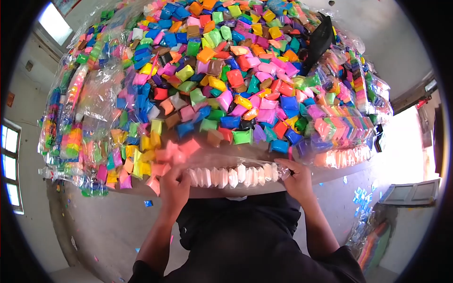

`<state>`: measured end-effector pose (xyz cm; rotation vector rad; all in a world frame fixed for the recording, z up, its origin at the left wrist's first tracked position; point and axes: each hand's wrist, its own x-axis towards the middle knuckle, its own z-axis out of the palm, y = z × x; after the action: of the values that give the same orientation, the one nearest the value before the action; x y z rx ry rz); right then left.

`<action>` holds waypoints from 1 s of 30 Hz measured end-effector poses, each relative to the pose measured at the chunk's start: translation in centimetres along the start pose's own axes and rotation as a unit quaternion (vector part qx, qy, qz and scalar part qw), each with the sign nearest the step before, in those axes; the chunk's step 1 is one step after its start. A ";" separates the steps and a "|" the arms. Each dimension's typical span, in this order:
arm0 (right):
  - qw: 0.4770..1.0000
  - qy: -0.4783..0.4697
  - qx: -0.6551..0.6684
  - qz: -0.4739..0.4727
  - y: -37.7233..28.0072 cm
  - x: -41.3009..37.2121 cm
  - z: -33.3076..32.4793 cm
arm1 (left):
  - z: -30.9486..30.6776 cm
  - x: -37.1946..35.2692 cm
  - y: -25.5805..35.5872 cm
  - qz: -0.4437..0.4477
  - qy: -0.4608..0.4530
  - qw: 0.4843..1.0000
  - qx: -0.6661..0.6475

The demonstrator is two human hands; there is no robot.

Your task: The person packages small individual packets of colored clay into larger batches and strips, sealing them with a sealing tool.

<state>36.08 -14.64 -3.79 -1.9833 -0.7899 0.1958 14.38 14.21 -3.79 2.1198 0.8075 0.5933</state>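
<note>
A clear plastic bag [264,165] lies at the table's near edge, with a row of pale pink and white packets [229,177] standing side by side in it. My left hand [174,188] is closed on the bag's left end, thumb against the first packets. At the other end, my right hand [297,180] pinches the clear film between thumb and fingers. Salmon-pink packets [177,152] lie loose just beyond my left hand. To the right of my right hand sits another bagged row of pale peach packets [342,157].
A large heap of small colourful packets [231,80] covers much of the table [212,146]. Clear bags of packets [96,99] lie along the left, and bagged rows [339,122] on the right. A black object [319,43] rests on the heap. Blue scraps [363,198] litter the floor.
</note>
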 end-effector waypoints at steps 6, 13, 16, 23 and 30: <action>0.908 -0.006 0.335 0.252 1.8 -0.1 0.8 | -0.6 -0.5 -1.6 -0.022 -0.076 0.973 -0.218; 0.906 -0.053 0.334 0.254 1.5 0.4 -0.3 | -0.6 -0.7 -4.1 -0.067 -0.161 0.929 -0.326; 0.904 -0.074 0.341 0.248 2.1 0.2 -0.2 | -0.6 -0.3 -4.1 -0.093 -0.179 0.888 -0.413; 0.800 -0.122 0.494 0.318 1.4 0.8 -2.3 | -2.2 -0.3 -1.1 -0.301 -0.186 0.863 -0.360; 0.860 -0.136 0.386 0.304 0.6 0.4 -2.2 | -1.0 -2.1 -1.3 -0.223 -0.140 0.860 -0.437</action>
<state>37.59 -16.20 -3.01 -1.3625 -0.1482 1.0194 11.87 13.89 -4.59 1.0945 0.6502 0.2932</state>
